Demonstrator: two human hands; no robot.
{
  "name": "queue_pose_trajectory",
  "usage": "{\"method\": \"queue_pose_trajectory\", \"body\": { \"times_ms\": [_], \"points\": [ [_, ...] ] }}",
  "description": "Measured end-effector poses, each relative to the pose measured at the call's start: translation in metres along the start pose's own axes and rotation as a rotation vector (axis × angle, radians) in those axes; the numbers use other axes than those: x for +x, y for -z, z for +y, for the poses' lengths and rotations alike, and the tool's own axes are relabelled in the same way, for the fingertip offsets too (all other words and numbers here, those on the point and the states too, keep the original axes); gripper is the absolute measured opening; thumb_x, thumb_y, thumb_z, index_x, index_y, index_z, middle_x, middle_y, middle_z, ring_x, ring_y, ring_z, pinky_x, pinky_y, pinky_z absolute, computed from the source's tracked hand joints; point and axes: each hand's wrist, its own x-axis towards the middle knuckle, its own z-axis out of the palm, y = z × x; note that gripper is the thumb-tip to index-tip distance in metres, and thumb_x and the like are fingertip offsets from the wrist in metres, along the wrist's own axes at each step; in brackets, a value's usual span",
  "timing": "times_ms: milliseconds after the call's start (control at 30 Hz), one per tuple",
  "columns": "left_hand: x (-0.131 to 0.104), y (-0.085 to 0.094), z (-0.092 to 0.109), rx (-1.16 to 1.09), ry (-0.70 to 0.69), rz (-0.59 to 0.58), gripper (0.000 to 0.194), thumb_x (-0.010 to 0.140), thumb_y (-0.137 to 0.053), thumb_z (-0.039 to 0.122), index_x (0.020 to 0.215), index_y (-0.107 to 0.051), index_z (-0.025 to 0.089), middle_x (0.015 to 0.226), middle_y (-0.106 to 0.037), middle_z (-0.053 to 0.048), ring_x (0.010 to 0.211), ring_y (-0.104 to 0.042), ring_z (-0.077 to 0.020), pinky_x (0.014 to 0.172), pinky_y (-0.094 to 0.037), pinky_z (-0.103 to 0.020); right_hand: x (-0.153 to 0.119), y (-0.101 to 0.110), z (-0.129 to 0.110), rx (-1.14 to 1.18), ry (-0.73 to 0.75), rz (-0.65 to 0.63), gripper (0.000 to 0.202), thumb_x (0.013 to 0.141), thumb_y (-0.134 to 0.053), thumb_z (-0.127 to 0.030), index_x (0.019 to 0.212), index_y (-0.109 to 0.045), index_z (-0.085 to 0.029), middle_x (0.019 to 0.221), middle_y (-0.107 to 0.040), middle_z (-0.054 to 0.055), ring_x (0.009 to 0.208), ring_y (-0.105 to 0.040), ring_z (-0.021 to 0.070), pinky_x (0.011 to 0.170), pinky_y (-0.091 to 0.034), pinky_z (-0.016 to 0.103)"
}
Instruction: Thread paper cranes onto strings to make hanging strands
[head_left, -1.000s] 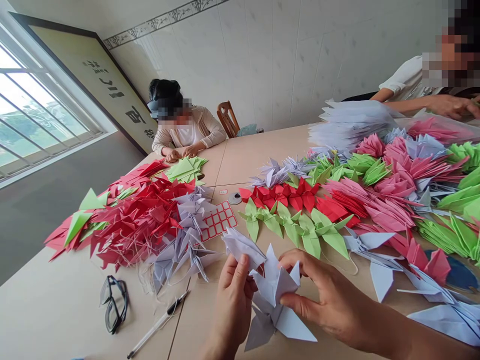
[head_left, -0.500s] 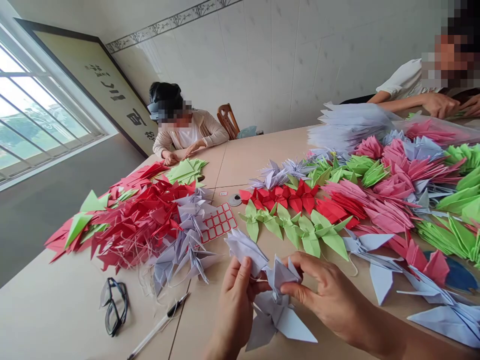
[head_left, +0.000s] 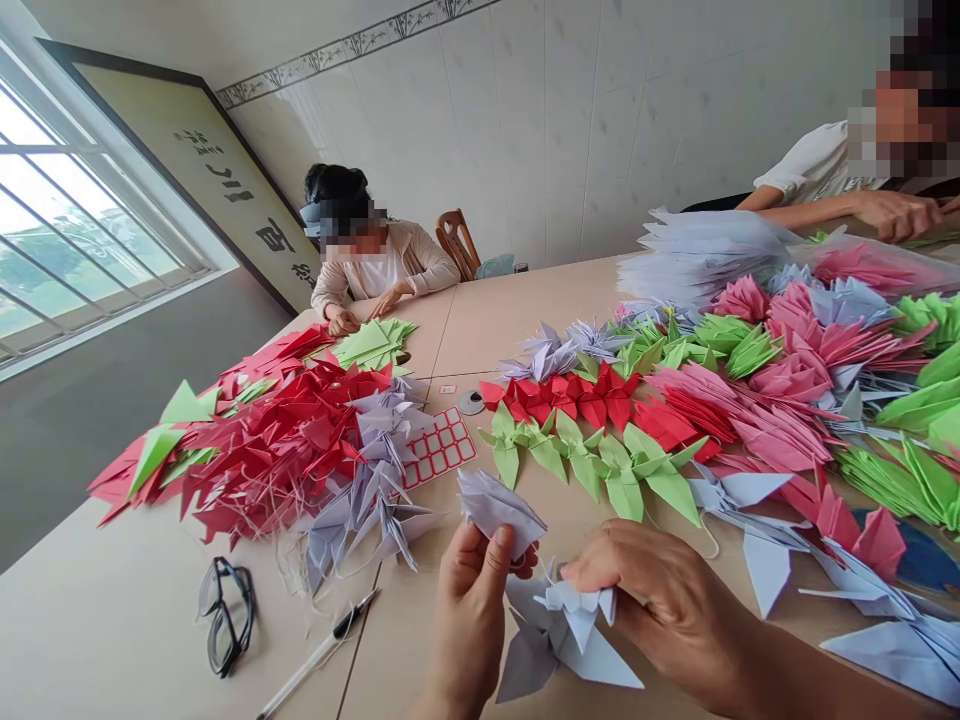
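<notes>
My left hand pinches a small stack of folded pale lilac paper pieces between thumb and fingers. Just to its right, my right hand holds a folded pale paper crane with its fingers curled over the top. Below both hands another pale crane lies with its wings spread on the table. A light thread shows faintly between the hands. A row of green folded cranes is beyond my right hand, with a row of red ones behind it.
Red and lilac cranes pile up at left, near glasses and a pen. Pink, green and white folded papers cover the right side. One person sits across the table; another person's arm rests at far right.
My right hand has moved down slightly with its crane, away from the stack in my left hand. The crane's wings have tipped downward. The far-right person's hands have shifted.
</notes>
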Motion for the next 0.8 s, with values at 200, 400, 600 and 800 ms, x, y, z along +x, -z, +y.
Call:
{"method": "queue_pose_trajectory", "body": {
  "times_ms": [200, 400, 600, 800],
  "points": [
    [-0.004, -0.006, 0.006, 0.108, -0.031, -0.095, 0.029, 0.081, -0.071, 0.044, 0.075, -0.067, 0.016, 0.065, -0.061, 0.0, 0.062, -0.051, -0.013, 0.06, -0.043, -0.022, 0.002, -0.001, -0.003, 0.179, 0.0, -0.016, 0.022, 0.09, -0.057, -0.004, 0.098, -0.061, -0.024, 0.09, -0.069, 0.002, 0.083, -0.067, 0.0116, 0.077, -0.053, 0.019],
    [-0.007, -0.004, 0.005, 0.277, -0.079, -0.287, 0.03, 0.087, -0.063, 0.045, 0.087, -0.072, 0.017, 0.072, -0.063, -0.002, 0.07, -0.052, -0.0159, 0.067, -0.043, -0.024, 0.0, -0.003, -0.004, 0.133, -0.185, 0.088, 0.014, 0.088, -0.066, -0.015, 0.087, -0.069, -0.029, 0.11, -0.054, 0.002, 0.094, -0.061, 0.0129, 0.081, -0.052, 0.021],
    [-0.009, 0.001, 0.005, 0.32, -0.141, -0.397, 0.04, 0.094, -0.049, 0.049, 0.107, -0.072, 0.019, 0.086, -0.07, -0.006, 0.078, -0.058, -0.0195, 0.076, -0.047, -0.027, 0.004, -0.002, -0.003, 0.245, -0.314, 0.069, 0.007, 0.09, -0.065, -0.026, 0.083, -0.067, -0.025, 0.112, -0.061, 0.003, 0.109, -0.06, 0.0167, 0.092, -0.049, 0.023],
    [-0.014, 0.001, 0.004, 0.353, -0.169, -0.355, 0.056, 0.074, -0.062, 0.069, 0.093, -0.076, 0.019, 0.082, -0.069, -0.008, 0.076, -0.056, -0.023, 0.074, -0.045, -0.029, 0.002, -0.008, -0.005, 0.277, -0.444, -0.001, 0.011, 0.095, -0.055, -0.027, 0.086, -0.059, -0.023, 0.084, -0.064, 0.0, 0.075, -0.061, 0.0145, 0.07, -0.051, 0.023]
  ]
}}
